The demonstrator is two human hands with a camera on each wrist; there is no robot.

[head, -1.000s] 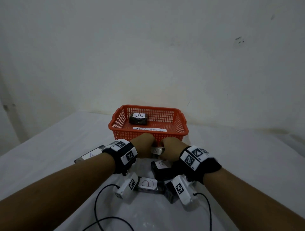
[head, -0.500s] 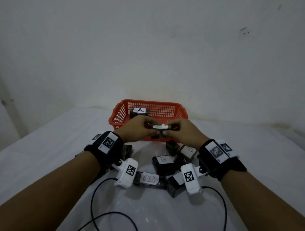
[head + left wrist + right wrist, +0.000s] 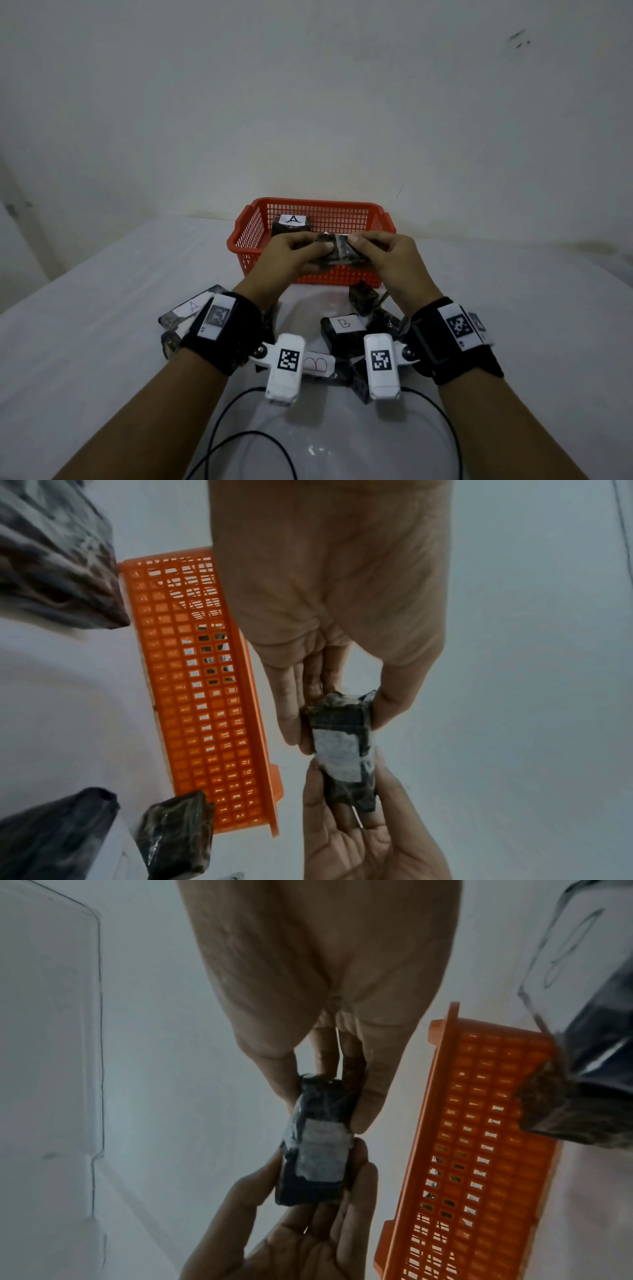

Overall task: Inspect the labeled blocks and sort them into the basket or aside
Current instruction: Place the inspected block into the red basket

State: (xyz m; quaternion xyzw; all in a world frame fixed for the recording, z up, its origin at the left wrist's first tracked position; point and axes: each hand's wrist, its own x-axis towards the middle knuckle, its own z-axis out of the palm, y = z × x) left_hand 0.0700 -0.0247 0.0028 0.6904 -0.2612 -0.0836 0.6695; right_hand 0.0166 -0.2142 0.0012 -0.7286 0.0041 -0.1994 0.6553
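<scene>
Both hands hold one dark wrapped block (image 3: 340, 253) in the air in front of the orange basket (image 3: 378, 222). My left hand (image 3: 294, 253) pinches its left end and my right hand (image 3: 387, 255) pinches its right end. The block's white label (image 3: 337, 753) faces away from the head view and shows in both wrist views (image 3: 320, 1150), too blurred to read. Inside the basket lies a block labeled A (image 3: 292, 224). On the white table lie blocks labeled B (image 3: 342, 327), a red-lettered B (image 3: 317, 364) and an A (image 3: 190, 308).
More dark blocks (image 3: 363, 296) lie loose between my wrists. Black cables (image 3: 239, 442) loop over the white table (image 3: 102, 342) near its front. A pale wall stands right behind the basket.
Both hands lifted the block from the table up to basket height. They have turned it so its white label, seen on top half a second ago, now faces away.
</scene>
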